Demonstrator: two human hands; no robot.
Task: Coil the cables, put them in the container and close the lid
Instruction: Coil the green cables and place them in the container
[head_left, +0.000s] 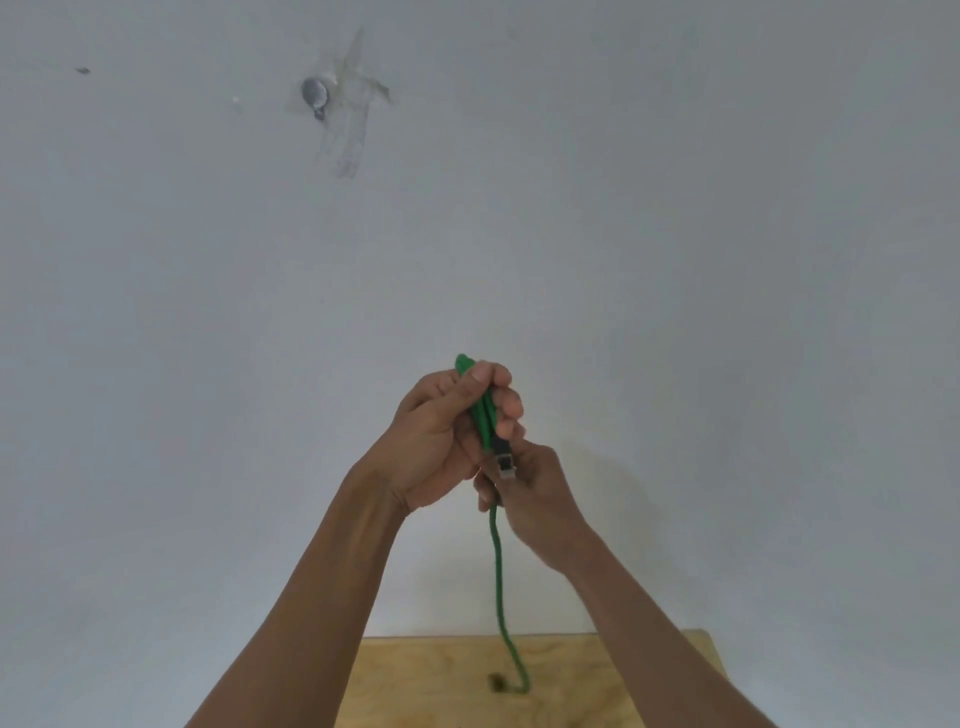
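Observation:
A green cable (497, 561) is held up in front of a white wall. My left hand (441, 441) grips a folded bundle of it, with a green loop sticking out above the fingers. Just below, my right hand (535, 493) pinches the cable near its clear plug (504, 461). The loose length hangs straight down and ends on the wooden table (597, 675) at the bottom. No container or lid is in view.
A plywood table top fills the bottom middle, with a small dark knot (496, 682) beside the cable's end. The white wall behind carries a metal fitting (314, 96) with taped strips at the upper left.

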